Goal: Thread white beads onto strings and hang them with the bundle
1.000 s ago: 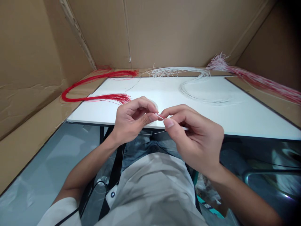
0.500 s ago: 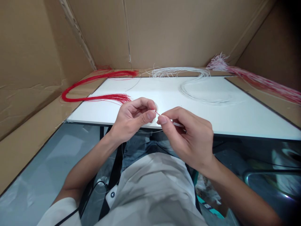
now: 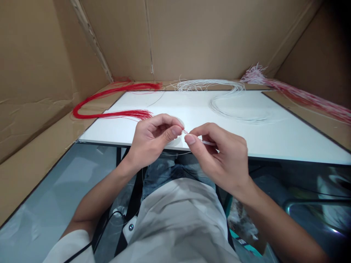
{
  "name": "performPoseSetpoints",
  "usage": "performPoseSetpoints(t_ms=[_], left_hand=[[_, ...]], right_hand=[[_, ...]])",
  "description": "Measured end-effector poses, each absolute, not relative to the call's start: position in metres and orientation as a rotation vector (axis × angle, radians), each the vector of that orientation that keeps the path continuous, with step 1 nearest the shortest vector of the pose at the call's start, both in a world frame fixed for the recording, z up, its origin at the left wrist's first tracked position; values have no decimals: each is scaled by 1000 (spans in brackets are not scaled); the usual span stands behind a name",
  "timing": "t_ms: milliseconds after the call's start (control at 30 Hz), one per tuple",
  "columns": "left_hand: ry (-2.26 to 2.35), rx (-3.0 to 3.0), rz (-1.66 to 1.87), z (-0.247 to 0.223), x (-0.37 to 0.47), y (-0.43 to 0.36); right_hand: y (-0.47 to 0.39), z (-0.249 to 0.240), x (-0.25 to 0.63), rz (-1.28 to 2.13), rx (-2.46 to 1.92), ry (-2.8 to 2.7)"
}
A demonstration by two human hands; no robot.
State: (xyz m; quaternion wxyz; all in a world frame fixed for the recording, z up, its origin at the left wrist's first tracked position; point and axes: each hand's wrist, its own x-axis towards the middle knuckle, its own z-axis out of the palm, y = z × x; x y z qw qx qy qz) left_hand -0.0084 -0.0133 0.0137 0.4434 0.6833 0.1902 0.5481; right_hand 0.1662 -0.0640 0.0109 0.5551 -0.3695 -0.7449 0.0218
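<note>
My left hand [image 3: 153,137] is pinched closed, thumb against forefinger, on one end of a thin red-and-white strand [image 3: 185,132]. Close by on the right, the thumb and forefinger of my right hand [image 3: 222,155] grip the same strand, so only a short stretch shows between the fingertips. A thin white length [image 3: 208,143] passes under the right fingers; whether it belongs to that strand I cannot tell. One fine pale thread [image 3: 175,154] hangs in a loop below the hands, in front of the table edge.
Behind my left hand, a bundle of red cords [image 3: 90,116] curves over the white tabletop [image 3: 274,146]. White cords [image 3: 216,106] lie in a curve at the back. Mixed red-and-white cords [image 3: 309,98] rest at the right. Cardboard walls [image 3: 205,36] surround the table.
Both hands stay at nearly the same place, with the fingertips shifted slightly right. Between them the strand now shows red and white together, where mostly red showed before.
</note>
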Motion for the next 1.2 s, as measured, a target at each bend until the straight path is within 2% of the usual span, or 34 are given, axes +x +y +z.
performPoseSetpoints(t_ms=[467, 867, 1200], left_hand=[[562, 1729, 1601, 9, -4, -15], [570, 1681, 1684, -1, -6, -22], [519, 1737, 1677, -4, -3, -28]], right_hand=[[-63, 7, 165, 102, -937, -1689], [-69, 16, 163, 499, -887, -1429], [-73, 18, 162, 625, -811, -1423]])
